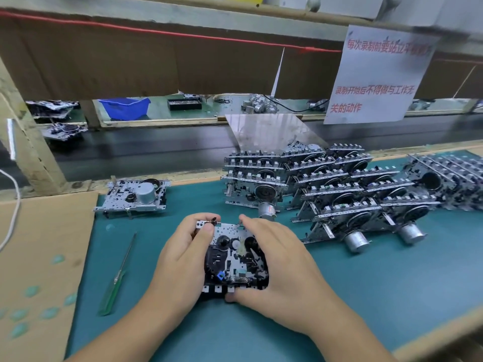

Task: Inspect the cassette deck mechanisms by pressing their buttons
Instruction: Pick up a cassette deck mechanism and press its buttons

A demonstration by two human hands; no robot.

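Gripping one cassette deck mechanism [235,257] — both hands — blue bin [125,107] beyond.

Location: an electronics assembly-line station in a factory. Indicators: a green-matted worktop [366,283] carrying rows of stacked cassette deck mechanisms [339,184], a black conveyor belt [146,150] beyond it, a blue parts bin [125,107], and a posted instruction notice [376,79] with red text.
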